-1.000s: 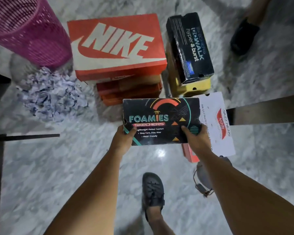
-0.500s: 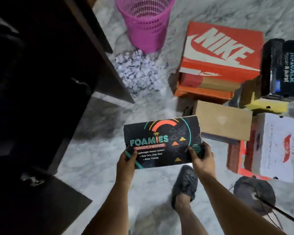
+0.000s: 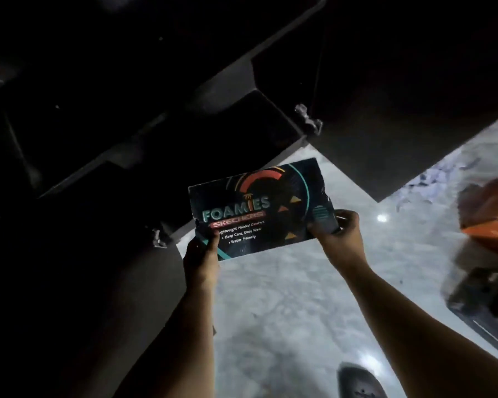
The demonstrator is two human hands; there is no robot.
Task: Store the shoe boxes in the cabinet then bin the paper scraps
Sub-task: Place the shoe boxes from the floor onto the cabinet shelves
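Both hands carry the box (image 3: 260,208) in the air in front of the open cabinet (image 3: 144,90). The left hand (image 3: 202,254) pinches its near-left corner, and the right hand (image 3: 338,238) clasps its right end. It looks like light, stiff card, easy to carry; holding it at both ends keeps it level, though the glossy print may be slick. Inside, the cabinet is too dark to judge, perhaps with a shelf free. Beneath lies pale marble floor (image 3: 285,297), with paper scraps (image 3: 431,182) and an orange box (image 3: 489,216) off to the right.
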